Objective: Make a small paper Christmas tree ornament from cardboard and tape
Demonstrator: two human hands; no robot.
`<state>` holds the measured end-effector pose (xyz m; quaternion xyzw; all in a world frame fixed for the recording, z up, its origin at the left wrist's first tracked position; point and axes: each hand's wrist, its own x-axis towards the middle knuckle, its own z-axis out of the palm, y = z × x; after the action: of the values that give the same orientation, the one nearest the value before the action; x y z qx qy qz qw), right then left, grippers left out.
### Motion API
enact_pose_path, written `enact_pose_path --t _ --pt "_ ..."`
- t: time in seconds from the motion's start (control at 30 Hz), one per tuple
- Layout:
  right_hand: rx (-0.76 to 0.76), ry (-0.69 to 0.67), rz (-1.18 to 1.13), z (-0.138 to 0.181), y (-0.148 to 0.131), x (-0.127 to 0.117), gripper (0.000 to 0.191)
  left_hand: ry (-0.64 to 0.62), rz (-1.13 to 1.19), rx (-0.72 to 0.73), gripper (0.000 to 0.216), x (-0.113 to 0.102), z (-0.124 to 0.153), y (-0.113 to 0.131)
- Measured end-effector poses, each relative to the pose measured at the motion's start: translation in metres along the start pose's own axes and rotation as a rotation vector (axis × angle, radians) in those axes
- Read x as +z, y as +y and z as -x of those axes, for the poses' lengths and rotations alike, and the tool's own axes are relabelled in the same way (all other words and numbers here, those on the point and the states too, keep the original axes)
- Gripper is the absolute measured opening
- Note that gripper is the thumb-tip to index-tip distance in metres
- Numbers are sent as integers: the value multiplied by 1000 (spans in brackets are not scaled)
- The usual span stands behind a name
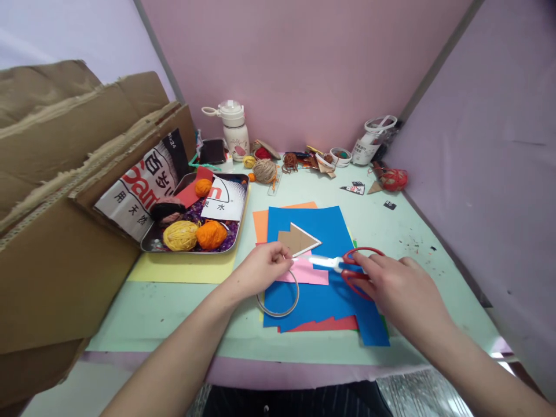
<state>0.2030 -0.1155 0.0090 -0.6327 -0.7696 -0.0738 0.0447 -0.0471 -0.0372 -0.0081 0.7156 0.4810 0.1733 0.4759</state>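
Observation:
My left hand (268, 269) is closed in a pinch near the middle of the table, at the end of a pale strip. A narrow roll of tape (297, 299) seen as a ring lies just below its fingers, over the blue paper. Held in my right hand (399, 284) is a pair of scissors (337, 263) with red handles, its blades pointing left toward the pinched fingers. Beneath them are a pink paper piece (319, 277) and a cardboard arrow shape (289, 240) with white edging, both on the blue paper (321, 307).
Left of the papers stands a metal tray (237, 234) with yarn balls and printed cardboard. Large cardboard sheets (39, 260) lean at the far left. Along the back are a white bottle (237, 136), more yarn (264, 171) and a clear container (365, 147). Cardboard scraps (354, 189) lie at right.

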Motion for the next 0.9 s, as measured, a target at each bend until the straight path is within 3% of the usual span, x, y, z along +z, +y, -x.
enact_pose_path --t 0.1,0.23,0.37,0.47,0.53,0.63,0.73,0.9 --pt "154 -29 12 -7 31 10 33 61 21 -6 19 -1 -2 -3" --pt "387 -180 60 -14 65 32 44 100 -19 -45 21 -2 -6 -11" --pt "338 -200 81 -19 74 37 35 71 -153 -69 18 -3 -6 -13" --pt "274 -46 90 -29 54 25 28 67 -171 -76 17 -3 -5 -11" --pt "211 38 -27 -42 26 17 24 74 -170 -74 17 -3 -5 -9" --pt "-7 -134 -329 -66 -22 16 18 90 -176 -61 15 -2 -4 -9" --pt "12 -256 -366 -84 -55 28 22 101 -193 -66 15 -2 -4 -9" --pt "28 -276 -277 -94 -66 41 34 109 -214 -66 12 -1 -5 -13"
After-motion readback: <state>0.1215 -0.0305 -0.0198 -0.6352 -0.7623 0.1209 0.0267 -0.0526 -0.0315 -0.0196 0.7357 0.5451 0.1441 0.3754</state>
